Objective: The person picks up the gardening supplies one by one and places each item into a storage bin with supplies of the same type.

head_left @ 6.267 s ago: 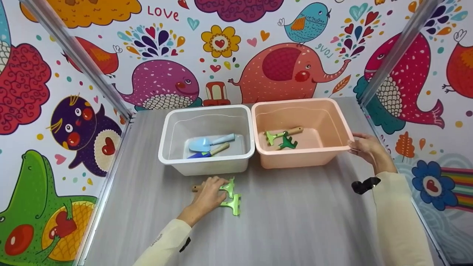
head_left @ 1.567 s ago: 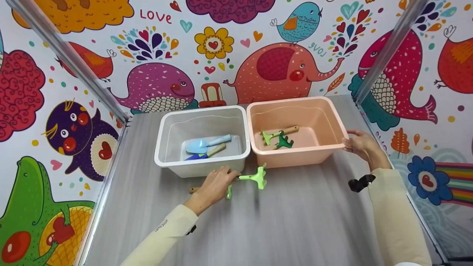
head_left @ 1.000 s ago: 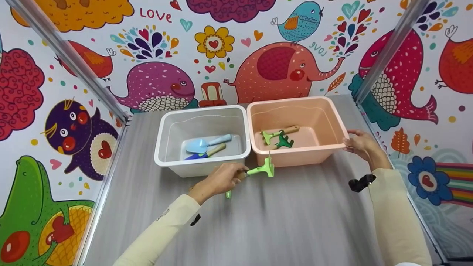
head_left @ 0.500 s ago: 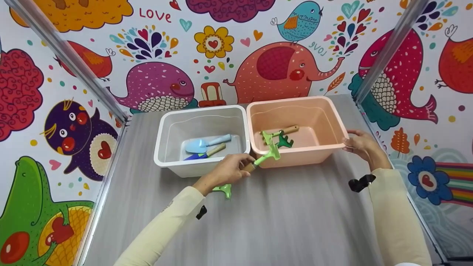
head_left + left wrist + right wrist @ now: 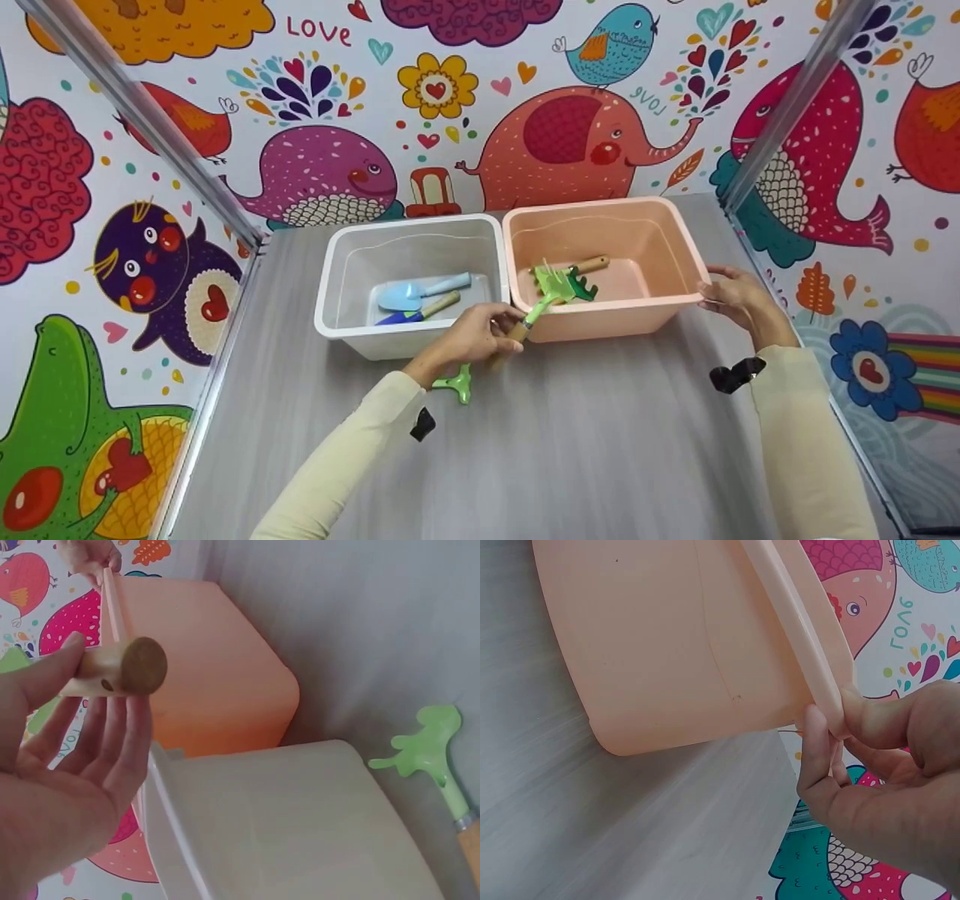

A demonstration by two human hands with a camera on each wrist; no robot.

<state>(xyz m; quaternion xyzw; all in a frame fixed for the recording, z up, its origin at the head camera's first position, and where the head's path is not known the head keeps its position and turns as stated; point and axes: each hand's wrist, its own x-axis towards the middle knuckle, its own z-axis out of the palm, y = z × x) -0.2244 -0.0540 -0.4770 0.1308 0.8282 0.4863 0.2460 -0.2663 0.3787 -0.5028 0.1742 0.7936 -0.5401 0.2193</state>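
Observation:
My left hand (image 5: 480,334) pinches the wooden handle (image 5: 112,669) of a light green toy hand rake (image 5: 553,286), whose head hangs over the near left rim of the peach bin (image 5: 600,322). At the bin's right corner my right hand (image 5: 885,757) grips the rim between thumb and fingers. Inside that bin lie another light green rake with a wooden handle (image 5: 592,263) and a dark green rake (image 5: 583,288). A further light green rake (image 5: 424,750) rests on the table below my left hand, its handle hidden by the arm in the head view.
The white bin (image 5: 412,341) stands against the peach bin's left side, holding a light blue trowel (image 5: 405,295) and a dark blue tool with a wooden handle (image 5: 442,304). Patterned walls (image 5: 517,150) enclose the grey table (image 5: 600,442) at the back and sides.
My left hand has lifted one of the two light green rakes off the table and carried it right and up to the peach bin's rim. My right hand keeps its hold on the bin.

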